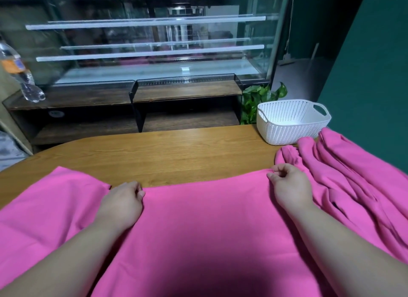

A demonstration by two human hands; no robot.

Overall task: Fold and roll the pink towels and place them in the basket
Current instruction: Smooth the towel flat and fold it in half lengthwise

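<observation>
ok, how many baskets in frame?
1. The white basket sits at the far right of the table, just behind the crumpled pink towels, and looks empty. No other shows, though the frame cuts off beyond the pile.

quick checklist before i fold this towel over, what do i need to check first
1. Grip of left hand on the far edge of the flat towel: ok, fingers curled on the edge.
2. Grip of right hand on the same edge: ok, pinching near the corner.
3. Cloth smooth between the hands: ok, no large wrinkles show.
4. Near edge squared up: cannot tell, it is out of frame.
5. Room on the right: not ok, the crumpled towel pile lies against that side.
6. The basket ready: ok, upright, nothing showing inside.
</observation>
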